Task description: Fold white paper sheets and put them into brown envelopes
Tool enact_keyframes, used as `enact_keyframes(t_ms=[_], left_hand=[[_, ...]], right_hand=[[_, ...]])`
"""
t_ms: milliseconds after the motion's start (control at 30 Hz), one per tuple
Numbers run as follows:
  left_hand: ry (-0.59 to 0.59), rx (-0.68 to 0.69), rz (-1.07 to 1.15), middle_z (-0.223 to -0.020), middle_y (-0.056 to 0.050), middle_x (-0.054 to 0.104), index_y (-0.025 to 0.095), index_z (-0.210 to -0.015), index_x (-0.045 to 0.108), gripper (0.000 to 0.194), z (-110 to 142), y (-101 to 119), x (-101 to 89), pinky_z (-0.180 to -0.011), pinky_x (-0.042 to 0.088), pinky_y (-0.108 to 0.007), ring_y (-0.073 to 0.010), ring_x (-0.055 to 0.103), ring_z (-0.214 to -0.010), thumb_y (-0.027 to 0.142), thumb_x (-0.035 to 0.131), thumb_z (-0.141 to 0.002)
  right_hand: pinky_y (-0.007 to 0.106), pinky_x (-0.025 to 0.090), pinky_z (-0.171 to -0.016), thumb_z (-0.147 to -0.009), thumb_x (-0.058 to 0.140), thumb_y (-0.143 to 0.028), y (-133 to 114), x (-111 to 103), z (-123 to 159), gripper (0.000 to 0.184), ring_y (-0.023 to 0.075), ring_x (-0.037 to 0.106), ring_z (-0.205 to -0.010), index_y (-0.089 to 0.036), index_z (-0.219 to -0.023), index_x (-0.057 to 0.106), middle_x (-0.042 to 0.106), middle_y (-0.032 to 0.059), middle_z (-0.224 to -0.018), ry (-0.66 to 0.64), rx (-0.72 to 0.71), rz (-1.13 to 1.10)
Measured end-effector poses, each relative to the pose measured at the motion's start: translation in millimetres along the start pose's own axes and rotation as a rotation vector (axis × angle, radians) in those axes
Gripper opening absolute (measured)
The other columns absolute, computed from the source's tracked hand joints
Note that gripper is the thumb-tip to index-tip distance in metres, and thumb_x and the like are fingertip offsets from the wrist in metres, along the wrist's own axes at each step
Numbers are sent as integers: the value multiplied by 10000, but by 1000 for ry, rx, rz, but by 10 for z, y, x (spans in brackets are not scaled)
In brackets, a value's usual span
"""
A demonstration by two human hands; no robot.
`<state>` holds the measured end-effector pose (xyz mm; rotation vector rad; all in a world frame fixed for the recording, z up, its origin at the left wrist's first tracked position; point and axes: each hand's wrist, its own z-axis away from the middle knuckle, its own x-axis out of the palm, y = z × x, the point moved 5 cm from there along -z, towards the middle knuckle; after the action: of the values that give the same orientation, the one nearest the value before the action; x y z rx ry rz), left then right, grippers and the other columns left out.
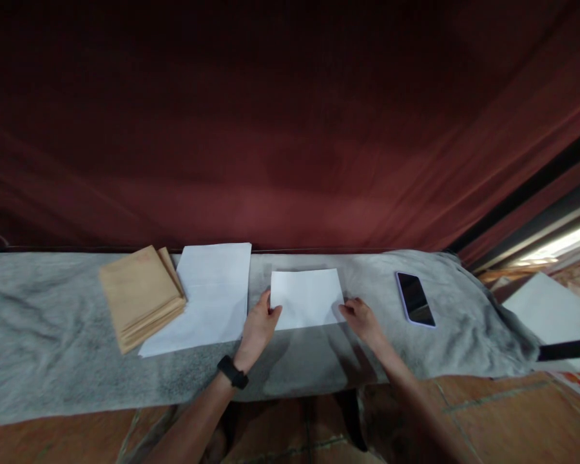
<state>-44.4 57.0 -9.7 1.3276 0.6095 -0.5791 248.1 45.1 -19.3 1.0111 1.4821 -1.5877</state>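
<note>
A white sheet of paper (307, 298), wider than it is tall, is held between my two hands over the grey cloth. My left hand (261, 320) pinches its left edge, thumb on top and fingers behind. At the right edge, my right hand (361, 317) grips the paper the same way. Whether the sheet is folded I cannot tell. Left of it lies a stack of white paper (217, 290). Several brown envelopes (142, 293) are piled partly on that stack.
A phone (415, 298) with a purple edge lies to the right on the grey cloth (48, 335). Dark red fabric (290, 161) hangs behind the surface. Past the right end are a black bar (568, 349) and a white panel (555, 309). Tiled floor (502, 412) shows below.
</note>
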Motion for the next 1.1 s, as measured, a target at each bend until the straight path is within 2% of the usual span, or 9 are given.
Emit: enact_keyframes(t_ms=[233, 367, 467, 567, 667, 767, 867, 967, 1100], left_hand=[[3, -21, -263, -1005, -92, 750, 171, -1531, 358, 617, 59, 40, -8, -769, 535, -339, -260, 736, -860, 263, 549, -951], [16, 28, -356, -1166, -121, 731, 174, -1533, 363, 601, 104, 100, 20, -840, 550, -343, -262, 731, -974, 238, 535, -960], [44, 58, -444, -1259, -132, 686, 191, -1515, 395, 565, 163, 152, 15, -810, 565, -334, -248, 731, -959, 225, 516, -964], [103, 134, -546, -1237, -143, 666, 176, -1483, 444, 523, 222, 212, -8, -820, 570, -353, -251, 719, -951, 212, 500, -964], [176, 297, -609, -1297, -169, 626, 149, -1436, 501, 498, 262, 299, 18, -959, 533, -422, -292, 662, -1108, 148, 498, -938], [205, 456, -597, -1472, -186, 522, 125, -1404, 533, 471, 277, 383, 168, -1101, 448, -475, -318, 536, -1324, 113, 456, -939], [144, 621, -522, -1555, -160, 461, 115, -1440, 493, 473, 300, 455, 448, -1179, 382, -461, -281, 402, -1459, 154, 398, -979], [102, 719, -491, -1583, -155, 429, 124, -1514, 396, 529, 336, 470, 704, -1214, 323, -502, -271, 350, -1495, 212, 389, -992], [61, 785, -533, -1570, -182, 439, 92, -1537, 351, 594, 369, 432, 882, -1236, 261, -530, -300, 319, -1508, 295, 430, -984]], right_hand=[[272, 455, -788, -966, 543, -290, -64, 23, 83, 265, 196, 702, -854, -196, -811, 736, 751, 86, -928, -41, 38, 109], [309, 436, -860, -994, 511, -329, -103, 1, 110, 276, 221, 693, -983, -191, -893, 728, 744, 97, -1036, -95, 71, 219], [334, 424, -882, -999, 505, -361, -122, -22, 128, 273, 234, 673, -1030, -202, -906, 708, 732, 88, -1053, -104, 77, 237], [349, 423, -878, -976, 539, -366, -113, -52, 152, 221, 252, 651, -1047, -201, -956, 685, 710, 93, -1070, -51, 90, 247], [376, 433, -879, -934, 584, -326, -119, -76, 174, 252, 283, 624, -1065, -182, -1130, 650, 678, 127, -1138, 63, 81, 266], [431, 444, -938, -931, 565, -303, -205, -53, 173, 351, 317, 591, -1123, -164, -1250, 615, 654, 160, -1220, 180, 19, 215], [461, 440, -1053, -1003, 450, -358, -444, 44, 156, 426, 300, 544, -1259, -137, -1343, 578, 607, 179, -1359, 248, -174, -12], [439, 400, -1161, -1058, 302, -426, -727, 221, 142, 504, 235, 486, -1376, -167, -1400, 566, 560, 135, -1466, 197, -318, -238], [433, 355, -1217, -1071, 207, -478, -961, 477, 114, 602, 208, 444, -1434, -153, -1426, 569, 545, 115, -1502, 75, -321, -312]])
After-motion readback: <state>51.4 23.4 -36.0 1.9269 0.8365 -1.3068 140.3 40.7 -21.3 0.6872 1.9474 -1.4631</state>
